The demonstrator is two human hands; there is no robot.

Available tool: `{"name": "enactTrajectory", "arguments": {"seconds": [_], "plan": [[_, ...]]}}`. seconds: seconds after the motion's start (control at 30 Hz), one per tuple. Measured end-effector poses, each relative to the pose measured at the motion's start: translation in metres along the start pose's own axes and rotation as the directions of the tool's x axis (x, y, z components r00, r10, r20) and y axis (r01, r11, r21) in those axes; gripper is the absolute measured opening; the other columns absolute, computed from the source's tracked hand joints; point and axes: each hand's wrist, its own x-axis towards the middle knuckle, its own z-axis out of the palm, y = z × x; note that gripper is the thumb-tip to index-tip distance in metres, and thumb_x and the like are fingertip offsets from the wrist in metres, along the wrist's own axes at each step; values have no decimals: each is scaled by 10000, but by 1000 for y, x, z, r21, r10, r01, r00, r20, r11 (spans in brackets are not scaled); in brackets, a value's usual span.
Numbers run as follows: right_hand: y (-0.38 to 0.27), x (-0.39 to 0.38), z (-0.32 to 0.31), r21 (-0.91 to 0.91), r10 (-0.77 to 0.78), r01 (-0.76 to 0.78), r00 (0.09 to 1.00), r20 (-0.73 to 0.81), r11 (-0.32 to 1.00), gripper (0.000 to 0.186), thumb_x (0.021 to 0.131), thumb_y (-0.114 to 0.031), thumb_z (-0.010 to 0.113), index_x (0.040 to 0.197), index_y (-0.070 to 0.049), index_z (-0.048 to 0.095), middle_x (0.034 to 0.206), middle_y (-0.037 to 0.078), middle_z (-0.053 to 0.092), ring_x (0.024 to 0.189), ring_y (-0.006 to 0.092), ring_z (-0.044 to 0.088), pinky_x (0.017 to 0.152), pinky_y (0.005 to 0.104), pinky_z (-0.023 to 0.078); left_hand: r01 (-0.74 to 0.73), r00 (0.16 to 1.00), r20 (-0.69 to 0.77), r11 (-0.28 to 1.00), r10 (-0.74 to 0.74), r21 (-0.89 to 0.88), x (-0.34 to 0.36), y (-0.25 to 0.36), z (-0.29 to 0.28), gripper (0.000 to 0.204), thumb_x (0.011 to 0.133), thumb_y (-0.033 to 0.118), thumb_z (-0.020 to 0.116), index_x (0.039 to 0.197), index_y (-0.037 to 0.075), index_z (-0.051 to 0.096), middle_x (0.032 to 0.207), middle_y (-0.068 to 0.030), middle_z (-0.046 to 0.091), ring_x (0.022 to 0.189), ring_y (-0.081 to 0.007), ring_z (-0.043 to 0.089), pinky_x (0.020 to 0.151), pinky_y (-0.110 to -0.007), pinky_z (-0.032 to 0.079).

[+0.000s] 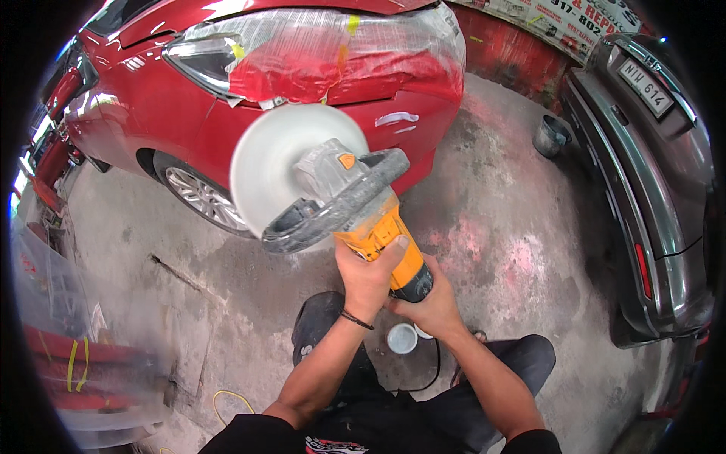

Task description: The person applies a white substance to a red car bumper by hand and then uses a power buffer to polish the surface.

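Observation:
My left hand (pixel 367 276) grips the yellow body of a power polisher (pixel 382 234), thumb over its top. My right hand (pixel 431 303) holds the tool's rear end by the black cap. The polisher has a grey loop handle (pixel 355 206) and a round white pad (pixel 268 155), smooth-looking and possibly blurred, raised in front of the red car's (pixel 185 129) front corner; whether they touch I cannot tell. Plastic sheeting (pixel 393 41) with yellow tape covers part of the car's headlight area. Whitish smears (pixel 395 119) mark the paint just right of the pad.
A dark grey car (pixel 654 212) stands at right, beside a dark bucket (pixel 554 136). White containers (pixel 401 338) and a black cord (pixel 431 374) lie between my legs on the stained floor (pixel 514 227). Plastic-wrapped red panels (pixel 91 356) are at lower left, near a yellow cord (pixel 227 397).

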Motion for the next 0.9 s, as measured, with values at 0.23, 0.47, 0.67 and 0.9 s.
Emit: {"name": "enactTrajectory", "arguments": {"seconds": [0.23, 0.47, 0.67, 0.9], "plan": [[66, 29, -48, 178, -25, 25, 1000, -4, 984, 843, 754, -207, 1008, 1440, -13, 558, 1282, 115, 728, 1200, 201, 696, 1033, 389, 559, 2, 998, 68, 993, -10, 115, 9, -73, 48, 560, 872, 29, 881, 1336, -30, 573, 1208, -122, 743, 1065, -204, 748, 940, -371, 625], [142, 77, -104, 464, 18, 0, 999, -35, 886, 744, 791, -159, 979, 1388, -1, 563, 1270, 98, 698, 1138, 198, 684, 995, 374, 552, 8, 999, 26, 917, -19, 398, 41, -160, 121, 716, 811, 177, 940, 1378, -21, 551, 1269, -126, 744, 1141, -214, 727, 1035, -383, 583], [183, 120, -148, 503, 75, -72, 997, 14, 861, 797, 795, -184, 974, 1432, 27, 544, 1270, 111, 687, 1149, 223, 663, 1002, 381, 533, 18, 999, 22, 887, -32, 462, 76, -208, 169, 857, 758, 299, 957, 1427, -23, 530, 1308, -146, 725, 1198, -227, 704, 1085, -380, 549], [175, 131, -166, 379, -105, 100, 994, -8, 920, 813, 753, -193, 980, 1412, 24, 557, 1280, 122, 677, 1148, 229, 658, 1008, 397, 533, 63, 998, -1, 916, -68, 397, 64, -187, 181, 794, 817, 291, 951, 1451, -8, 578, 1350, -123, 730, 1219, -216, 702, 1090, -390, 549]]}}
